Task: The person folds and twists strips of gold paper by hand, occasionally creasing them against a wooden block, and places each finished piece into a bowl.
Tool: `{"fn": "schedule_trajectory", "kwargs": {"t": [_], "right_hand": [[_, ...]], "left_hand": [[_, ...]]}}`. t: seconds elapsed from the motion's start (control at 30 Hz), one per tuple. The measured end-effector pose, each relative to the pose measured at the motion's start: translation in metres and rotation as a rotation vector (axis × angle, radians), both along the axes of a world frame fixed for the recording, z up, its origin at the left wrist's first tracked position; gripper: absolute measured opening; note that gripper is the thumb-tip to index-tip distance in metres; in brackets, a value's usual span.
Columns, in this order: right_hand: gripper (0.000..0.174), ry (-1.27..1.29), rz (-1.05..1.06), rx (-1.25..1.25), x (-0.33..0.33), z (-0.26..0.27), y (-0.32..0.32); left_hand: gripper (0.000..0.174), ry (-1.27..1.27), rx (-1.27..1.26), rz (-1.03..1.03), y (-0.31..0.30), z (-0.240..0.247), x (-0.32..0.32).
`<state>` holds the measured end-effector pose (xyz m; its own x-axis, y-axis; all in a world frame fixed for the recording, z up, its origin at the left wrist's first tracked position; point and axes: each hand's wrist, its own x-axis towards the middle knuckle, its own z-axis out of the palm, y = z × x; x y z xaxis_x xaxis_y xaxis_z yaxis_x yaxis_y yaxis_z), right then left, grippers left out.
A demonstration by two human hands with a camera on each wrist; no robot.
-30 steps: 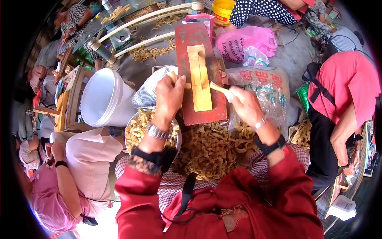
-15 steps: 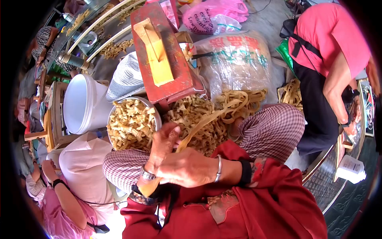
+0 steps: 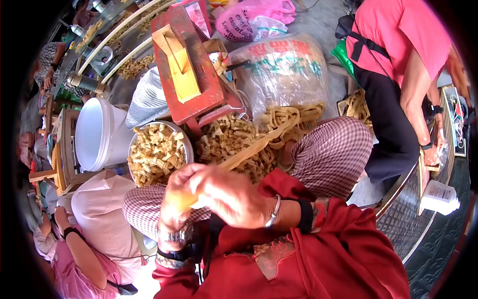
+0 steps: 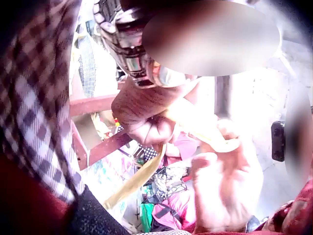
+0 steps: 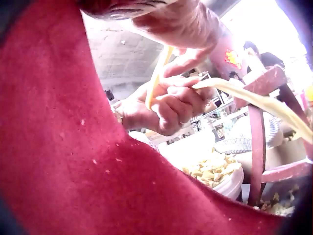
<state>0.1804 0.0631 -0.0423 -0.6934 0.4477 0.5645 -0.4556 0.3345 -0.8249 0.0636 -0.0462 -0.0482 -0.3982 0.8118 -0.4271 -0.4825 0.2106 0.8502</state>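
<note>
A long, flat, pale yellow-brown strip (image 3: 253, 151) runs from the heap by the knee up to both hands, held close together before the body. My left hand (image 3: 175, 199) curls its fingers round the strip, and a length hangs below the fist in the left wrist view. With thumb and fingers my right hand (image 4: 226, 183) pinches the strip's other end, which bends between the hands. In the right wrist view the left fist (image 5: 168, 107) has the strip coming out on both sides. Short folded pieces (image 3: 158, 154) of similar material fill a white bowl (image 3: 189, 149) beyond the left knee.
A red bench (image 3: 209, 97) bears a yellow wooden block (image 3: 186, 84). Below it lies a heap of cut pieces (image 3: 226, 137). A white bucket (image 3: 92, 137) stands left, a plastic-wrapped sack (image 3: 281, 74) ahead. Other people sit on both sides; a white bottle (image 3: 439, 197) is at right.
Both hands came away from the bench and down toward the body, bringing a long strip along. Since half a second ago the left hand has shifted slightly left and down; the view has turned slightly.
</note>
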Motion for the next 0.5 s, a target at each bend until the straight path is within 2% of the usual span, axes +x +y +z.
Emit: {"fn": "schedule_trajectory", "kwargs": {"t": [0.03, 0.07, 0.13, 0.23, 0.27, 0.33, 0.43, 0.5], "right_hand": [[0.009, -0.089, -0.046, -0.066, -0.001, -0.004, 0.003], [0.011, -0.177, -0.09, -0.131, -0.001, -0.007, 0.004], [0.012, -0.377, 0.043, -0.334, 0.001, -0.011, 0.002], [0.019, -0.469, 0.076, -0.296, 0.0, -0.008, -0.001], [0.02, -0.486, 0.108, -0.285, 0.0, -0.006, -0.001], [0.023, -0.519, 0.171, -0.262, 0.002, -0.004, 0.004], [0.024, -0.5, 0.315, -0.139, 0.007, -0.009, 0.011], [0.025, -0.48, 0.4, 0.036, 0.009, -0.013, 0.017]], "left_hand": [[0.02, 0.034, 0.074, 0.039, -0.004, 0.012, 0.007], [0.018, 0.093, -0.028, 0.023, -0.011, 0.018, 0.005], [0.014, 0.305, -0.006, 0.047, -0.014, 0.031, 0.013], [0.008, 1.327, 0.017, -0.026, -0.013, 0.038, 0.019], [0.01, 1.442, 0.026, -0.027, -0.016, 0.036, 0.022], [0.012, 1.554, 0.089, -0.027, -0.015, 0.04, 0.025], [0.015, 1.59, 0.103, 0.022, -0.013, 0.041, 0.031], [0.016, 1.469, 0.098, -0.03, -0.02, 0.029, 0.028]]}}
